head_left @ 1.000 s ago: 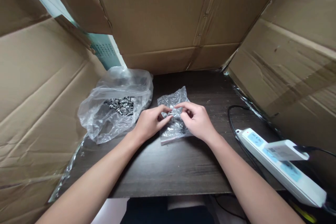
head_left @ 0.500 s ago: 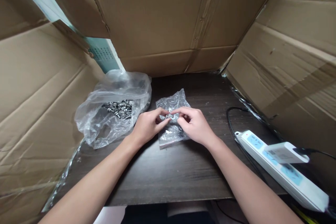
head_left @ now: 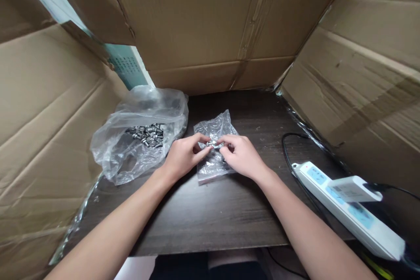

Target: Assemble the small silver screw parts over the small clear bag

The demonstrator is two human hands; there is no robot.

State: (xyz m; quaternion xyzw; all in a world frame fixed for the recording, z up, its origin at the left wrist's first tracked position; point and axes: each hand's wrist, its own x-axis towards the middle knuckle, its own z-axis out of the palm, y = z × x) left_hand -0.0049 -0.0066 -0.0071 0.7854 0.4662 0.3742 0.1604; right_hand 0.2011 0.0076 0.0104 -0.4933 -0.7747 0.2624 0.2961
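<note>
Thumb and fingertips of my left hand [head_left: 186, 153] pinch one end of a small metal bolt [head_left: 211, 143]. At its other end are the closed fingertips of my right hand [head_left: 242, 154], pinched on the small metal piece too. Both hands are over a flat clear zip bag [head_left: 210, 170] lying on the dark table, and small parts in it are mostly hidden by my right hand. To the left, a large open plastic bag [head_left: 114, 153] holds many metal bolts [head_left: 149, 134].
A white power strip [head_left: 348, 214] with a white adapter [head_left: 356, 188] plugged in lies at the right, beside a black cable [head_left: 285, 151]. Cardboard walls [head_left: 197, 17] stand behind and on both sides of the dark table [head_left: 210, 223].
The fingertips of my right hand have shifted slightly at the bolt, which now shows more clearly between both hands. The whole view has moved a little.
</note>
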